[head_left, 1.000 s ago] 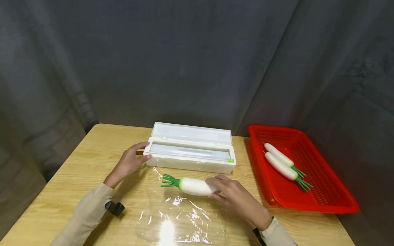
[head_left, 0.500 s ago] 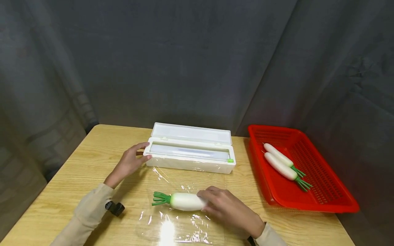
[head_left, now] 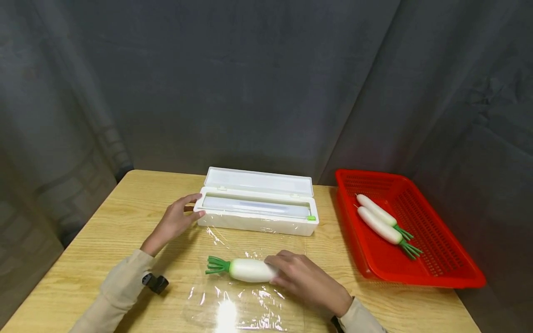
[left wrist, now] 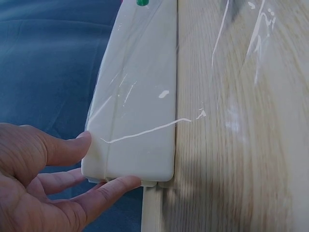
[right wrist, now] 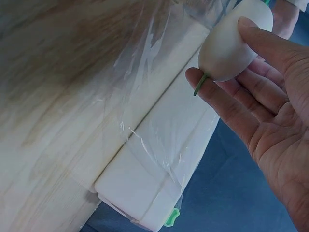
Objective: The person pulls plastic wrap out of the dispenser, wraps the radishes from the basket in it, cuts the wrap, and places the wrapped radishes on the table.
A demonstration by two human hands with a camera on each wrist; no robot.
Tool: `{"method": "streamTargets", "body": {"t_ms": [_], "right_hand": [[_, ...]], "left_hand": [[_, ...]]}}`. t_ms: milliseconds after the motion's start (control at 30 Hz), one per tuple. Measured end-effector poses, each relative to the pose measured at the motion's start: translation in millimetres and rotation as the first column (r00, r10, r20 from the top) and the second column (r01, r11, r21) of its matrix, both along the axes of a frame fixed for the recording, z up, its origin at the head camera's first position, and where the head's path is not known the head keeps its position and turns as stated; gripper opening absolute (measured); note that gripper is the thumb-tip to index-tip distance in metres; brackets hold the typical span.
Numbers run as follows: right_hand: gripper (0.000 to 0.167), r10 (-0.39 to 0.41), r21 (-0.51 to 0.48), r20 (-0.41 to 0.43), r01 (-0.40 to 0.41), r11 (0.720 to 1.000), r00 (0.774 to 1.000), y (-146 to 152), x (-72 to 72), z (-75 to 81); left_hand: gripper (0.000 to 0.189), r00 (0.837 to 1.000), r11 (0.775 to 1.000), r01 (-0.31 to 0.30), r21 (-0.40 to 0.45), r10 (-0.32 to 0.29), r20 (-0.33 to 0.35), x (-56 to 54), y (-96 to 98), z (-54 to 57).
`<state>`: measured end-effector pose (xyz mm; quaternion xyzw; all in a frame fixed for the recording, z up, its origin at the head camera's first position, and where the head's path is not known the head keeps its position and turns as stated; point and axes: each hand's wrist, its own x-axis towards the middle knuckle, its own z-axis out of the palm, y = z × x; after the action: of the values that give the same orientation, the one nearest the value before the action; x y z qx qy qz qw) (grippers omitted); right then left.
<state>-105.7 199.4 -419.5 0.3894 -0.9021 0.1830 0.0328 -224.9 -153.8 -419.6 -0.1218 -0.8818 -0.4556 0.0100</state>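
My right hand point(head_left: 308, 282) holds a white radish point(head_left: 250, 270) by its root end, thumb on one side and fingers on the other. Its green leaf stubs point(head_left: 218, 265) point left, over a sheet of clear cling film point(head_left: 250, 305) drawn out toward me. In the right wrist view the radish's thin root tip point(right wrist: 200, 84) crosses a finger. At the back, my left hand point(head_left: 172, 224) grips the left end of a white cling film dispenser point(head_left: 258, 224), whose lid point(head_left: 258, 181) stands raised. The left wrist view shows thumb and fingers around that end of the dispenser point(left wrist: 140, 140).
A red plastic basket point(head_left: 362, 259) on the right of the wooden table point(head_left: 137, 199) contains two more white radishes point(head_left: 379, 225). A small green slider point(head_left: 311, 218) sits at the dispenser's right end. Dark curtains point(head_left: 250, 83) hang behind the table.
My right hand has brought the radish toward me and slightly left, lower over the film, then raised it very slightly. The left hand has stayed at the dispenser.
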Motion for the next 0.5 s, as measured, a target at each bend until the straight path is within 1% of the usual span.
{"method": "streamTargets", "body": {"t_ms": [233, 333, 500], "right_hand": [[0.037, -0.001, 0.006, -0.006, 0.002, 1.0, 1.0, -0.7, -2.8, -3.0], [0.038, -0.004, 0.01, -0.008, 0.004, 1.0, 1.0, -0.6, -3.4, -3.5], [0.037, -0.007, 0.016, -0.003, 0.007, 1.0, 1.0, -1.0, -4.5, -3.9]], "left_hand": [[0.05, 0.997, 1.0, 0.013, 0.01, -0.012, -0.074, 0.1, 0.3, -1.5], [0.05, 0.996, 1.0, 0.013, 0.006, -0.012, -0.089, 0.8, 0.8, -1.4], [0.05, 0.996, 1.0, 0.009, 0.005, -0.009, -0.092, 1.5, 0.9, -1.0]]}}
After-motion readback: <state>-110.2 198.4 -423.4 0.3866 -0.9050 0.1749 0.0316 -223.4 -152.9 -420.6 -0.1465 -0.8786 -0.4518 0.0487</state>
